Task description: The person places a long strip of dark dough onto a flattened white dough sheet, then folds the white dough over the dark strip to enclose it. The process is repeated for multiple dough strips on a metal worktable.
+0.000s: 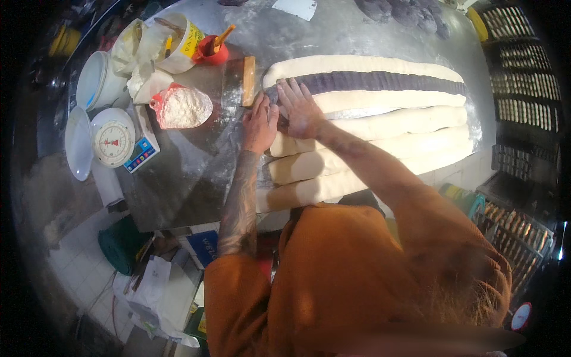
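Note:
A dark purple strip of filling or dough runs lengthwise over a wide, pale sheet of dough, which shows along both its sides. My right hand lies flat near the left end of the strip, fingertips on the purple. Beside it, my left hand rests at that same left end; whether its fingers pinch anything is hidden. Closer to my body, several pale dough logs lie side by side, roughly parallel to the strip.
Left of the dough are a wooden-edged scraper, a bag of flour, a dial scale, a digital scale, a white bucket and a red cup. Purple dough pieces sit at the back. Racks of shaped dough stand right.

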A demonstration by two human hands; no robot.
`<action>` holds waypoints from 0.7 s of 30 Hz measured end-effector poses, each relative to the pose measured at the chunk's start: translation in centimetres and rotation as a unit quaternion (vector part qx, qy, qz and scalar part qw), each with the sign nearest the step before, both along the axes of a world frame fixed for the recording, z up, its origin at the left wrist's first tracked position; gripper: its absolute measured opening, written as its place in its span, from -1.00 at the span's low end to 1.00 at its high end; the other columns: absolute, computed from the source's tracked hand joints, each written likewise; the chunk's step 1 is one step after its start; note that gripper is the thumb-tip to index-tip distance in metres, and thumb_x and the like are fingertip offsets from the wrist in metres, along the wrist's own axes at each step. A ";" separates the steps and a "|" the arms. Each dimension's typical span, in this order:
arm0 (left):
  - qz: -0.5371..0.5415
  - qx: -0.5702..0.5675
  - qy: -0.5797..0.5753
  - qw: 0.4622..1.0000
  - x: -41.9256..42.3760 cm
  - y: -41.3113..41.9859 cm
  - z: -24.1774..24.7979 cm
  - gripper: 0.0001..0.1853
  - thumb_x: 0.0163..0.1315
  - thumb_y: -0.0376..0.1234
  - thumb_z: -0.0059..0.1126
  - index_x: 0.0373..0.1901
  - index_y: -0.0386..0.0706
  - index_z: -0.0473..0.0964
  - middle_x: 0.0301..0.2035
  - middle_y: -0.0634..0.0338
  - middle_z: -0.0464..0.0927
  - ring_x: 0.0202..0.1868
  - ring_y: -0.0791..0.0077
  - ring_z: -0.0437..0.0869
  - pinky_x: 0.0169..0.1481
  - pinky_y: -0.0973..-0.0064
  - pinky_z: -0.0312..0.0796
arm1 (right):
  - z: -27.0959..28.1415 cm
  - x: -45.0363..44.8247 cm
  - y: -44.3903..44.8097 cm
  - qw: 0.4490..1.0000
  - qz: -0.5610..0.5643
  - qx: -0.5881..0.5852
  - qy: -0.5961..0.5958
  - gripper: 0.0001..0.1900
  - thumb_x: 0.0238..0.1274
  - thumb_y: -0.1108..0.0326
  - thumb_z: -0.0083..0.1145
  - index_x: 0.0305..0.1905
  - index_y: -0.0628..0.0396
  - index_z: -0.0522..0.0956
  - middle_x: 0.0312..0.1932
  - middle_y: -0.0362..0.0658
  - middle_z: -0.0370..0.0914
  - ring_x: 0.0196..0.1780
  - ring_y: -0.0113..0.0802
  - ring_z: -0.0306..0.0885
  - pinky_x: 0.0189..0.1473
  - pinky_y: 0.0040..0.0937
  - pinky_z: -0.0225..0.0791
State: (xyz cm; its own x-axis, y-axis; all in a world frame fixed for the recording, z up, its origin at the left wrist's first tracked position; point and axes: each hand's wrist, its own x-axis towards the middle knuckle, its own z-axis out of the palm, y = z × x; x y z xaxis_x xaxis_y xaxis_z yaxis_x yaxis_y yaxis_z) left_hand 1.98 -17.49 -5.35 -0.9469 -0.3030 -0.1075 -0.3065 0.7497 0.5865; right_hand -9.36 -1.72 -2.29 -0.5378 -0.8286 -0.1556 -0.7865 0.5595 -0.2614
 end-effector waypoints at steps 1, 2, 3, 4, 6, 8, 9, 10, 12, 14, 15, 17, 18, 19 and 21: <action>0.037 0.066 0.045 0.996 -0.1 -0.2 0.0 -0.39 0.80 -0.03 -0.21 0.56 -0.28 0.44 0.57 -0.12 0.41 0.60 -0.09 0.40 0.67 -0.03 0.22 | -0.2 0.0 -0.1 1.000 0.006 0.000 0.019 0.01 0.49 -0.14 0.17 0.74 0.39 0.09 0.82 0.26 0.00 0.87 0.27 -0.17 0.82 0.24 -0.20; 0.048 0.119 0.063 0.990 -0.3 -0.2 -0.1 -0.40 0.78 -0.02 -0.17 0.56 -0.24 0.44 0.60 -0.08 0.36 0.62 -0.05 0.37 0.66 -0.08 0.19 | -0.3 0.1 -0.2 0.989 0.020 0.015 0.148 0.08 0.44 -0.24 0.19 0.73 0.40 0.09 0.82 0.24 0.02 0.87 0.26 -0.14 0.82 0.23 -0.19; 0.069 0.179 0.087 0.978 -0.3 -0.2 -0.2 -0.41 0.77 -0.01 -0.14 0.57 -0.21 0.44 0.64 -0.03 0.32 0.64 -0.01 0.34 0.65 -0.13 0.17 | -0.4 0.0 -0.2 0.994 0.016 0.014 0.110 0.08 0.44 -0.23 0.18 0.74 0.40 0.09 0.82 0.23 0.01 0.87 0.26 -0.14 0.82 0.22 -0.20; 0.075 0.159 0.116 0.977 -0.5 -0.3 -0.3 -0.40 0.76 -0.01 -0.14 0.58 -0.20 0.42 0.63 -0.03 0.33 0.64 0.01 0.33 0.63 -0.10 0.19 | -0.4 0.1 -0.3 0.998 0.011 0.010 0.064 0.07 0.44 -0.22 0.18 0.74 0.40 0.09 0.82 0.23 0.00 0.87 0.26 -0.14 0.82 0.22 -0.21; 0.039 0.044 0.065 0.996 -0.6 -0.2 -0.7 -0.40 0.76 0.00 -0.13 0.57 -0.20 0.43 0.62 -0.04 0.34 0.62 0.00 0.37 0.62 -0.12 0.22 | -0.4 0.2 -0.2 0.999 0.017 -0.032 0.017 0.09 0.40 -0.19 0.25 0.74 0.39 0.09 0.82 0.25 -0.01 0.86 0.28 -0.12 0.82 0.20 -0.20; 0.031 0.004 -0.005 0.999 -0.7 -0.1 -1.0 -0.38 0.75 0.02 -0.13 0.59 -0.19 0.42 0.65 0.03 0.31 0.63 0.05 0.37 0.61 -0.19 0.19 | -0.1 0.4 -0.2 1.000 0.022 -0.018 0.006 0.11 0.39 -0.22 0.26 0.74 0.39 0.10 0.81 0.25 0.01 0.85 0.27 -0.11 0.82 0.18 -0.19; 0.065 0.051 0.062 0.995 -0.9 -0.1 -1.2 -0.37 0.75 0.02 -0.13 0.60 -0.18 0.41 0.67 0.07 0.28 0.64 0.08 0.35 0.62 -0.20 0.16 | 0.1 0.4 -0.3 1.000 0.029 0.000 -0.009 0.12 0.38 -0.23 0.27 0.74 0.39 0.10 0.81 0.26 0.02 0.85 0.26 -0.10 0.82 0.18 -0.18; 0.077 0.088 0.098 0.988 -0.9 -0.1 -1.2 -0.37 0.74 0.03 -0.13 0.61 -0.18 0.40 0.68 0.11 0.25 0.65 0.11 0.33 0.62 -0.21 0.13 | 0.2 0.4 -0.4 1.000 0.024 -0.011 -0.002 0.13 0.37 -0.25 0.28 0.74 0.38 0.09 0.82 0.25 0.01 0.86 0.25 -0.12 0.83 0.17 -0.19; 0.077 0.098 0.097 0.987 -1.1 -0.1 -1.2 -0.35 0.75 0.04 -0.14 0.63 -0.16 0.39 0.69 0.13 0.23 0.66 0.13 0.30 0.62 -0.21 0.11 | 0.5 0.3 -0.7 0.999 0.027 0.014 -0.009 0.17 0.34 -0.29 0.29 0.75 0.37 0.08 0.83 0.24 -0.02 0.88 0.24 -0.17 0.83 0.16 -0.21; 0.055 0.037 0.017 0.998 -1.0 -0.1 -1.1 -0.35 0.76 0.06 -0.17 0.65 -0.14 0.37 0.68 0.10 0.25 0.66 0.12 0.30 0.62 -0.17 0.12 | 0.7 0.3 -1.0 0.999 0.037 -0.001 -0.019 0.19 0.33 -0.31 0.29 0.76 0.36 0.07 0.83 0.23 -0.03 0.88 0.23 -0.19 0.84 0.16 -0.23; 0.062 0.056 0.027 0.996 -0.9 -0.1 -1.0 -0.35 0.76 0.06 -0.18 0.65 -0.13 0.36 0.68 0.08 0.25 0.66 0.11 0.29 0.62 -0.16 0.12 | 0.7 0.2 -1.1 0.999 0.043 0.012 -0.029 0.20 0.32 -0.32 0.30 0.76 0.36 0.07 0.84 0.23 -0.03 0.88 0.23 -0.19 0.84 0.16 -0.24; 0.059 0.068 0.043 0.995 -0.7 -0.1 -0.7 -0.35 0.77 0.06 -0.21 0.67 -0.11 0.35 0.67 0.06 0.25 0.67 0.09 0.28 0.62 -0.13 0.13 | 0.8 0.2 -1.4 0.998 0.043 0.021 -0.027 0.16 0.36 -0.29 0.25 0.76 0.36 0.06 0.84 0.24 -0.05 0.88 0.23 -0.18 0.84 0.16 -0.25; 0.082 0.096 0.069 0.990 -0.6 -0.1 -0.5 -0.34 0.77 0.07 -0.24 0.69 -0.07 0.33 0.68 0.04 0.24 0.68 0.06 0.25 0.65 -0.14 0.09 | 0.8 0.3 -1.6 0.997 0.050 0.051 -0.025 0.13 0.39 -0.27 0.21 0.77 0.36 0.06 0.84 0.25 -0.06 0.88 0.23 -0.18 0.84 0.17 -0.25; 0.085 0.107 0.050 0.989 -0.4 -0.1 -0.4 -0.34 0.77 0.07 -0.24 0.69 -0.08 0.33 0.68 0.04 0.23 0.69 0.06 0.24 0.66 -0.15 0.07 | 0.9 0.3 -1.8 0.996 0.054 0.068 -0.001 0.11 0.42 -0.25 0.18 0.77 0.36 0.05 0.84 0.25 -0.07 0.88 0.23 -0.18 0.84 0.17 -0.25; 0.091 0.129 0.063 0.985 0.0 0.2 -0.3 -0.34 0.77 0.07 -0.24 0.69 -0.09 0.33 0.69 0.03 0.22 0.70 0.04 0.23 0.69 -0.17 0.04 | 1.0 0.6 -2.1 0.996 0.077 0.041 -0.016 0.06 0.45 -0.19 0.13 0.76 0.37 0.05 0.84 0.27 -0.06 0.88 0.27 -0.19 0.84 0.18 -0.24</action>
State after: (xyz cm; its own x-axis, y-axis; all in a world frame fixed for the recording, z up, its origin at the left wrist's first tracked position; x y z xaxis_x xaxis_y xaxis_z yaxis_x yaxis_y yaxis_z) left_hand 1.98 -17.31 -5.61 -0.8906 -0.4462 -0.0884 -0.3343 0.5102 0.7924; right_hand -8.71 -3.82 -1.26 -0.3989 -0.8846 -0.2416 -0.8563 0.4536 -0.2469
